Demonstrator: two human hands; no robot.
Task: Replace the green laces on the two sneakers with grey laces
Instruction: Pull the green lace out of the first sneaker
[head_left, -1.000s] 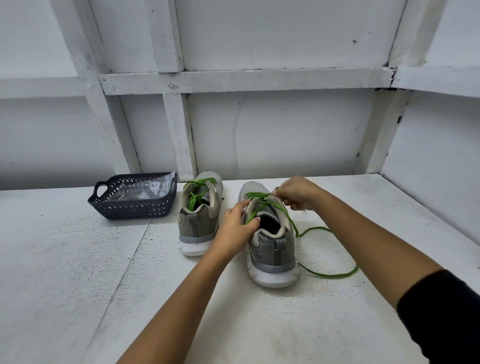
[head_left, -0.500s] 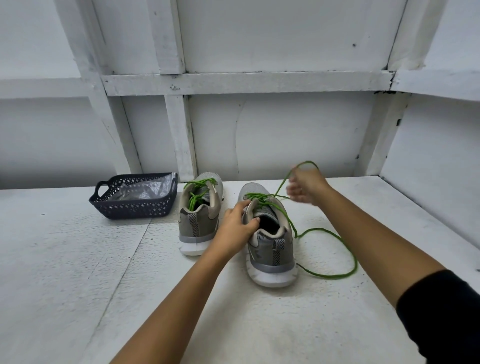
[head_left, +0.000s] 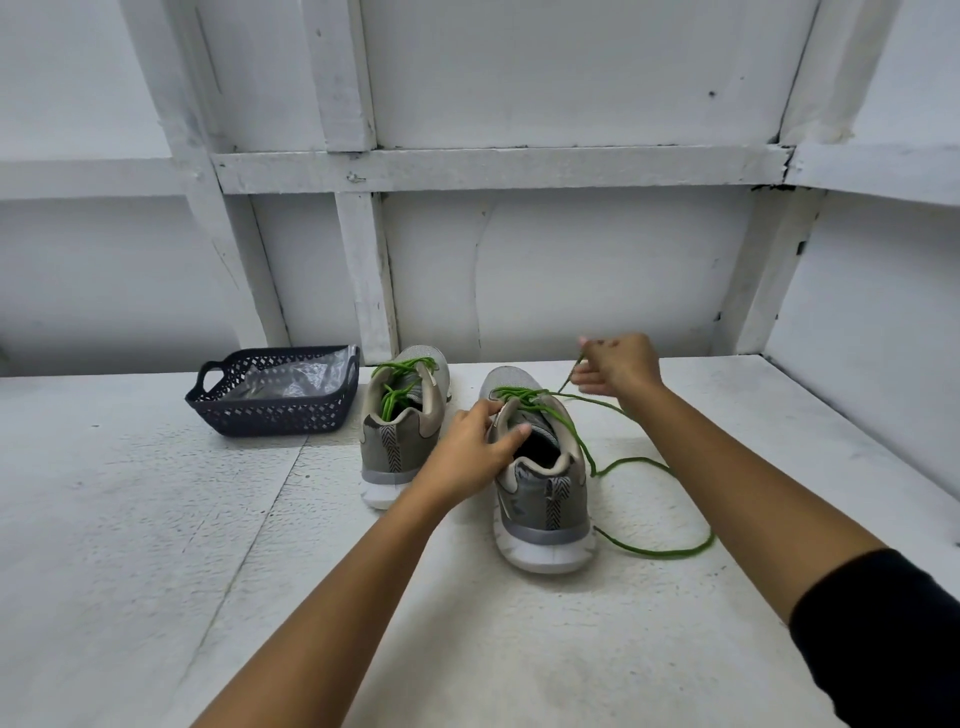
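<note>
Green against grey mesh: working at the right sneaker (head_left: 540, 499), standing with its heel toward the camera on the white surface (head_left: 156, 545). Gripping its collar on the left side with the left hand (head_left: 472, 447), fingers (head_left: 480, 415) curled over the rim and thumb pressing at the edge of the opening. Pinching the green lace (head_left: 675, 552) with the right hand (head_left: 618, 364), raised just beyond and to the right of the toe, fingers clenched on the strand. Holding that strand up so that it is rising from the upper eyelets to the pinch. Leaving the rest of the same lace lying loose on the surface, looping out to the right of the shoe and curving back to end just beside the heel.

Standing just beside it on the left, set slightly farther back: the left sneaker (head_left: 400, 441), touched by neither hand, with a second green lace (head_left: 397, 384) crossing the tongue and dropping down into the opening.

Sitting farther left, near that shoe but apart from it: a dark perforated basket (head_left: 270, 415) with a loop handle, holding a crumpled clear plastic bag (head_left: 296, 376), its contents too unclear to tell.

Showing at the lower right edge: a black sleeve (head_left: 893, 639) on the right arm. Rising behind everything: a white painted wall (head_left: 571, 270) crossed by timber battens.
</note>
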